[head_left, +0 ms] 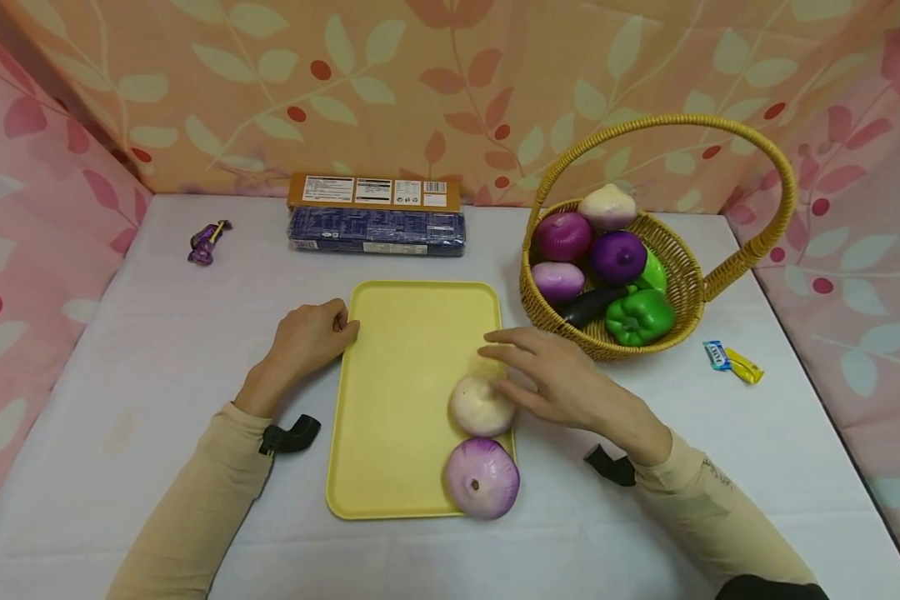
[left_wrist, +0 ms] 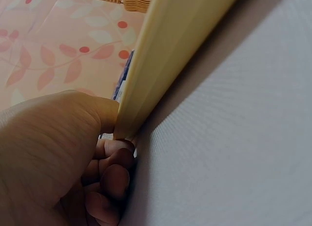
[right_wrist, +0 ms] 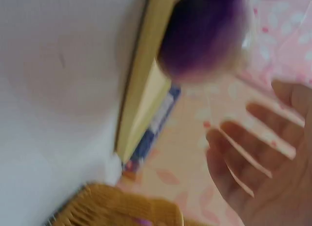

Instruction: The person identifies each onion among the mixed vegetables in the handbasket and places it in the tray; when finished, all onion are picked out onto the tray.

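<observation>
My left hand [head_left: 307, 337] pinches the left rim of a yellow tray [head_left: 397, 392]. In the left wrist view the thumb [left_wrist: 105, 116] lies on the rim and the curled fingers sit under it. A round turnip [head_left: 482, 406], white on top and purple below, rests on the tray's right side. Directly in front of it is a purple onion [head_left: 482, 478], at the tray's near right corner. My right hand [head_left: 558, 379] hovers beside the turnip, fingers spread. The right wrist view, blurred, has a gap between those fingers [right_wrist: 243, 148] and the turnip [right_wrist: 204, 38].
A wicker basket [head_left: 690, 304] with a tall handle holds onions, a green pepper, an eggplant and other vegetables at the back right. Behind the tray lie a blue package [head_left: 375, 232] and an orange box [head_left: 330, 190]. Small wrapped candies [head_left: 733, 361] lie right, a purple one [head_left: 207, 243] left.
</observation>
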The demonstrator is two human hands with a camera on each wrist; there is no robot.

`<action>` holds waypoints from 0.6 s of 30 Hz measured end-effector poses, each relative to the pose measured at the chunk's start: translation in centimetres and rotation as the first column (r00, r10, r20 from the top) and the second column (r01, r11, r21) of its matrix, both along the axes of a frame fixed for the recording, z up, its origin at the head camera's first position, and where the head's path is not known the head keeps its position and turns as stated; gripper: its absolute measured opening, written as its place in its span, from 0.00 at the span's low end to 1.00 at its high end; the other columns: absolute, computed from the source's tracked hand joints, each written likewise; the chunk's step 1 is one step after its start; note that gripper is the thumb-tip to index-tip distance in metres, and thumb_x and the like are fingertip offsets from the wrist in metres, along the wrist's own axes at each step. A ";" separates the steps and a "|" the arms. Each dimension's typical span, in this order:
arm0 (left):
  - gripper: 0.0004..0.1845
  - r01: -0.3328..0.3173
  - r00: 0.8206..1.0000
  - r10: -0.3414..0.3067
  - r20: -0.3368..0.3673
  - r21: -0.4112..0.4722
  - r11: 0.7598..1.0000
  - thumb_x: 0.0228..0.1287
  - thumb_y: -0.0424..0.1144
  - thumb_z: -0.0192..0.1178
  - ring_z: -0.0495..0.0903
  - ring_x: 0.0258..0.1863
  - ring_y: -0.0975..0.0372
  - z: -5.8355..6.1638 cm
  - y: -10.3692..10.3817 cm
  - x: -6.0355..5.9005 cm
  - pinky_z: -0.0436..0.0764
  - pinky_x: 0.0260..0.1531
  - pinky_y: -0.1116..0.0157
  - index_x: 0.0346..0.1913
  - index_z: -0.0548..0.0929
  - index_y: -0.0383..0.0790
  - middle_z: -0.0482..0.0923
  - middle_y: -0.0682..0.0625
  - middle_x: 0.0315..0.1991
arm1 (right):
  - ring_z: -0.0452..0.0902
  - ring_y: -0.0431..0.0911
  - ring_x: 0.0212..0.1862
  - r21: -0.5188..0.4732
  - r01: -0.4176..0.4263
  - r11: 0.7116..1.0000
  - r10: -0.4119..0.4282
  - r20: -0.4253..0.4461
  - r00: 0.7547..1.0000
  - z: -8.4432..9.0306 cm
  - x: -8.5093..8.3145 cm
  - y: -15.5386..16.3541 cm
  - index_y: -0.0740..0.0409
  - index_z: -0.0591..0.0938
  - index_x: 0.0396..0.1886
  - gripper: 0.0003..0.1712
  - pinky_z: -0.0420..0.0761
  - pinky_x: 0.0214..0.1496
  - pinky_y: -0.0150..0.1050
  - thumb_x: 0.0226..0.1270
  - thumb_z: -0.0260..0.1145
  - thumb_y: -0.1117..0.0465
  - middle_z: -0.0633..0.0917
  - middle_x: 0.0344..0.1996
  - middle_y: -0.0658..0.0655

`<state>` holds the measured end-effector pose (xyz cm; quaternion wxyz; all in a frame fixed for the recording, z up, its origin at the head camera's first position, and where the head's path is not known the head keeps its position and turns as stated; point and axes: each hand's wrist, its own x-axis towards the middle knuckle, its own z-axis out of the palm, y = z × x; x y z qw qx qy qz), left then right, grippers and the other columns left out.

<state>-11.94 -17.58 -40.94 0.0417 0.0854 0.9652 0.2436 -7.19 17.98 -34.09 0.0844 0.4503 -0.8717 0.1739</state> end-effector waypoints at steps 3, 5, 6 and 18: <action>0.11 0.001 1.000 -0.001 0.000 0.004 1.000 0.66 0.44 0.53 0.68 0.18 0.58 0.0 -0.1 0.0 0.63 0.20 0.64 0.27 0.73 0.43 0.72 0.49 0.19 | 0.80 0.54 0.55 -0.155 0.145 0.977 -0.162 -0.100 0.982 0.5 -1.8 0.5 0.60 0.82 0.52 0.20 0.78 0.55 0.49 0.59 0.69 0.60 0.83 0.52 0.60; 0.11 0.002 1.000 -0.002 0.003 0.007 1.000 0.66 0.44 0.53 0.68 0.18 0.58 0.0 -0.1 0.0 0.63 0.20 0.64 0.27 0.74 0.43 0.72 0.49 0.19 | 0.78 0.56 0.55 -0.234 0.258 0.937 -0.290 -0.111 0.951 0.6 -3.1 1.0 0.62 0.82 0.52 0.20 0.77 0.56 0.51 0.59 0.68 0.63 0.82 0.53 0.62; 0.11 0.002 1.000 -0.002 0.004 0.008 1.000 0.66 0.44 0.53 0.68 0.18 0.58 -0.1 -0.2 0.0 0.63 0.20 0.64 0.28 0.74 0.43 0.73 0.49 0.20 | 0.78 0.58 0.55 -0.252 0.317 0.914 -0.351 -0.104 0.931 0.7 -3.8 1.2 0.63 0.81 0.53 0.21 0.76 0.57 0.53 0.60 0.67 0.63 0.81 0.54 0.64; 0.11 0.008 1.000 -0.008 0.005 0.018 1.000 0.66 0.44 0.54 0.67 0.18 0.59 -0.1 -0.1 0.1 0.63 0.20 0.64 0.28 0.74 0.43 0.73 0.49 0.19 | 0.77 0.67 0.46 0.094 0.659 0.747 -0.665 0.107 0.739 0.4 -6.7 3.0 0.61 0.70 0.61 0.31 0.75 0.43 0.60 0.65 0.63 0.49 0.79 0.46 0.72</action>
